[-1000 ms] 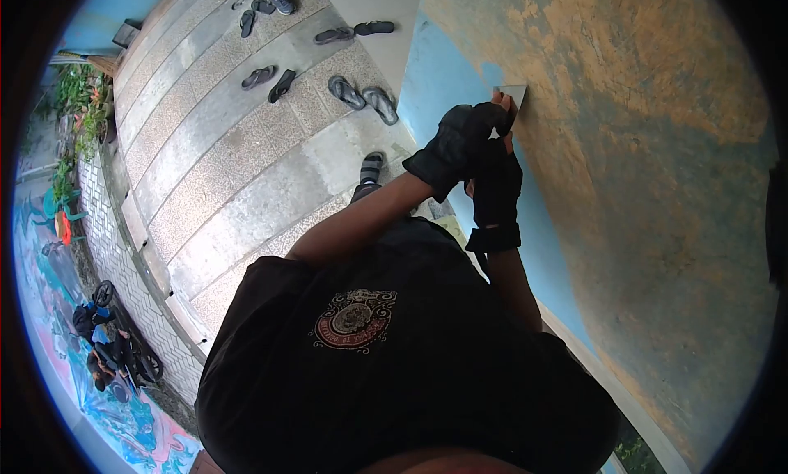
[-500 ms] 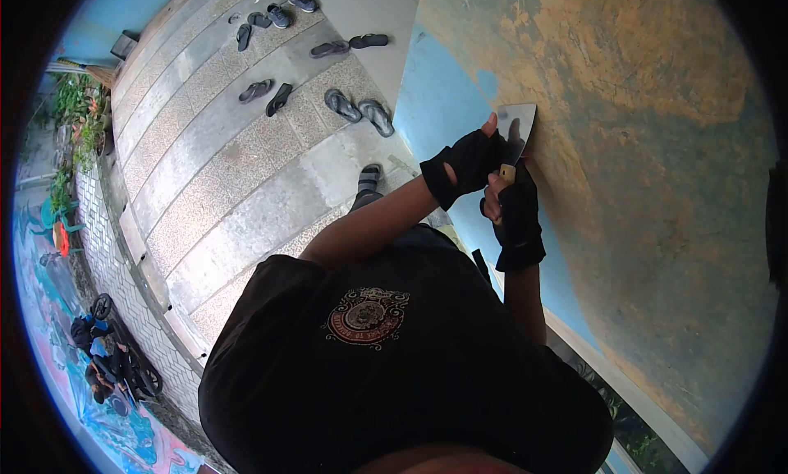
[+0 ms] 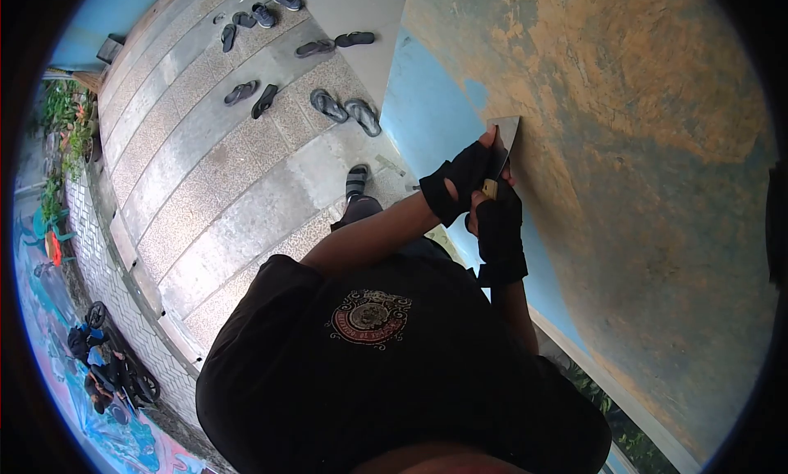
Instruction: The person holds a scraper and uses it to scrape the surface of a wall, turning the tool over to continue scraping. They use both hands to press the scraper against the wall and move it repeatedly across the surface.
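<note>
My right hand (image 3: 499, 228), in a black fingerless glove, is closed round the wooden handle of a scraper (image 3: 506, 137). The wide metal blade points away from me, its edge against or very near the wall (image 3: 624, 178). Wearing the same kind of glove, my left hand (image 3: 466, 175) grips the scraper near the base of the blade, one fingertip showing along the blade's side. Light blue paint covers part of the wall, and beside it lies a patchy brown and grey surface. Some of my fingers are hidden behind the blade and gloves.
Several pairs of sandals and shoes (image 3: 328, 105) lie on the tiled floor (image 3: 222, 170) to the left. My sandalled foot (image 3: 357, 181) stands near the wall's base. Further left are potted plants (image 3: 78, 137), a motorbike (image 3: 123, 367) and a painted mural (image 3: 107, 437).
Both hands and the scraper have shifted slightly toward me along the wall. The blade is turned more edge-on. The whole view has moved a little.
</note>
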The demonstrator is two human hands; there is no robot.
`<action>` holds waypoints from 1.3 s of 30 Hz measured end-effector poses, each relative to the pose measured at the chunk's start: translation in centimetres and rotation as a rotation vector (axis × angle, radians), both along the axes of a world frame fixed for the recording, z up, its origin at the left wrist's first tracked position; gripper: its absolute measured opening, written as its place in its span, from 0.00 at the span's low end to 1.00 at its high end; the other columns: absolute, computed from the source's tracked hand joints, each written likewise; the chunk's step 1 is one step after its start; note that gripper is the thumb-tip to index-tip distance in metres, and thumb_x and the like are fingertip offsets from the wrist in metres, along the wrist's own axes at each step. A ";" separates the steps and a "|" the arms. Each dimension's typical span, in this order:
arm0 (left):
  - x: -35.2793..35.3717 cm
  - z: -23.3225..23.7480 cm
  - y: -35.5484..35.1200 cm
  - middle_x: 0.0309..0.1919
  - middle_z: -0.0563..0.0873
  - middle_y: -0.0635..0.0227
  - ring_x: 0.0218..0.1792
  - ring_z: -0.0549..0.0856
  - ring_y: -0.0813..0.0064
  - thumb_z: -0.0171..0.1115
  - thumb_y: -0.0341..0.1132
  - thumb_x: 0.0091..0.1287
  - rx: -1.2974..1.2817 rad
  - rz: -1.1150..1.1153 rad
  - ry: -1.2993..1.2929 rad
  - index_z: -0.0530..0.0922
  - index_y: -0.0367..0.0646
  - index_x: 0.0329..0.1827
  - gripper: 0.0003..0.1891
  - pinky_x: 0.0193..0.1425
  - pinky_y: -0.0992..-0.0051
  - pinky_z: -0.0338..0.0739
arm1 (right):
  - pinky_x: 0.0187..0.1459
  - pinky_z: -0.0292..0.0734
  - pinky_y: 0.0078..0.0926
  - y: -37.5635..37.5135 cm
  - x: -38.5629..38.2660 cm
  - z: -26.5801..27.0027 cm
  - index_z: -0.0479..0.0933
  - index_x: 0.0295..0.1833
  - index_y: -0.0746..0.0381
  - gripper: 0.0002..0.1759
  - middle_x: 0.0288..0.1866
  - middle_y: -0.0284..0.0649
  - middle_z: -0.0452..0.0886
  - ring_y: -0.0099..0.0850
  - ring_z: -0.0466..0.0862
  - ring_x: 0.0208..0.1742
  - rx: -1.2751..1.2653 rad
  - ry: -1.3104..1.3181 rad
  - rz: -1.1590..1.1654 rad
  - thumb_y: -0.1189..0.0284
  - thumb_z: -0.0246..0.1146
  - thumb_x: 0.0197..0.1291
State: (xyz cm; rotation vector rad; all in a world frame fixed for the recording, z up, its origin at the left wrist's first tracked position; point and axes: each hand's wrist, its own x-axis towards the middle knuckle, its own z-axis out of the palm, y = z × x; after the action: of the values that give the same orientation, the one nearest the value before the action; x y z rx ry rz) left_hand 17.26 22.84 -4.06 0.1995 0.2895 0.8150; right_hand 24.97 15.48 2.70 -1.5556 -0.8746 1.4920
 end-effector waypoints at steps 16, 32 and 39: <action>-2.9 0.4 1.2 0.24 0.75 0.72 0.33 0.81 0.71 0.50 0.65 0.72 -0.014 -0.041 0.058 0.71 0.53 0.37 0.24 0.36 0.70 0.78 | 0.22 0.65 0.23 0.7 -2.4 -2.7 0.74 0.37 0.61 0.03 0.19 0.29 0.71 0.21 0.72 0.18 0.175 -0.312 -0.004 0.74 0.58 0.65; -3.1 -0.3 1.6 0.22 0.74 0.70 0.31 0.81 0.69 0.51 0.66 0.71 0.035 -0.103 0.036 0.72 0.55 0.35 0.24 0.39 0.68 0.78 | 0.42 0.78 0.35 0.0 -2.7 -3.3 0.75 0.52 0.66 0.15 0.40 0.45 0.81 0.39 0.83 0.39 0.126 -0.428 -0.024 0.72 0.61 0.62; -3.0 -0.7 1.3 0.23 0.74 0.71 0.33 0.80 0.70 0.51 0.67 0.71 0.034 -0.127 0.034 0.70 0.53 0.32 0.25 0.41 0.68 0.77 | 0.38 0.76 0.36 0.0 -3.3 -1.7 0.76 0.44 0.66 0.10 0.33 0.44 0.80 0.37 0.82 0.36 0.070 -0.371 -0.032 0.72 0.62 0.62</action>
State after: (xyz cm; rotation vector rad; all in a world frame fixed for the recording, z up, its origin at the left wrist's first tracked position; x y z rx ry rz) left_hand 14.23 24.12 -4.79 0.2616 0.2923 0.6919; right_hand 21.64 15.49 1.03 -1.8155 -1.0921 1.1542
